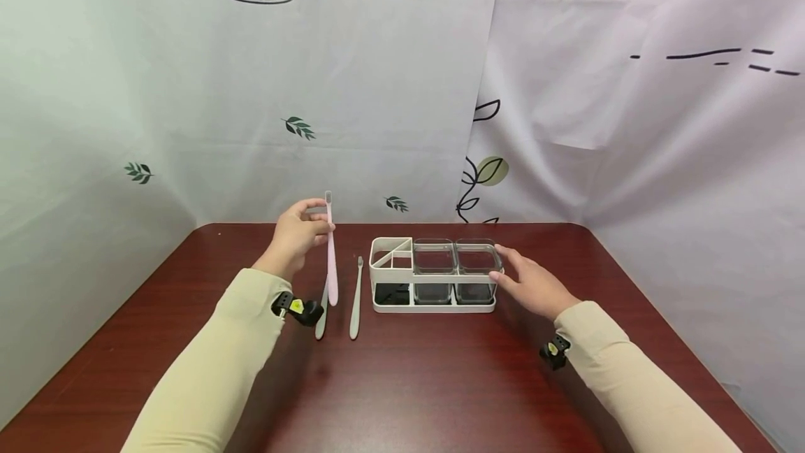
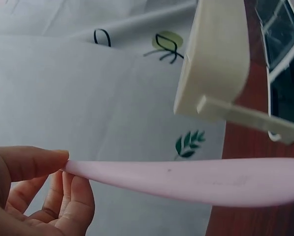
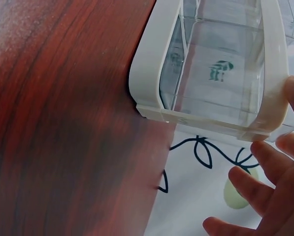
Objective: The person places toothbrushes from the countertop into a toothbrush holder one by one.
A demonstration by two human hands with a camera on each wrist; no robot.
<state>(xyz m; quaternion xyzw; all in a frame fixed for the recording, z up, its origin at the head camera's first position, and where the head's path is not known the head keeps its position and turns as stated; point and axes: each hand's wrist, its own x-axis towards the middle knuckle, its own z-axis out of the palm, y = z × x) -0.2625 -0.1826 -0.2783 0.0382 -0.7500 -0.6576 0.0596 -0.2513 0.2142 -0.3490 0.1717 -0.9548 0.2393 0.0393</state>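
Note:
My left hand (image 1: 297,233) pinches a pink toothbrush (image 1: 332,264) near its neck, between thumb and fingers. The brush head points up and the wide handle end hangs down, over the table. In the left wrist view the pink handle (image 2: 196,182) stretches sideways from the fingertips. My right hand (image 1: 534,285) is at the right end of a white toothbrush holder (image 1: 393,276), thumb and index fingertip at its rim. In the right wrist view the other fingers (image 3: 252,191) are spread beside the end. Two clear cups (image 1: 434,257) sit in the holder.
Two pale grey-green toothbrushes lie on the dark red table (image 1: 428,383): one toothbrush (image 1: 356,303) left of the holder, another toothbrush (image 1: 321,324) partly hidden behind the pink one. A white patterned curtain (image 1: 390,89) hangs behind the table.

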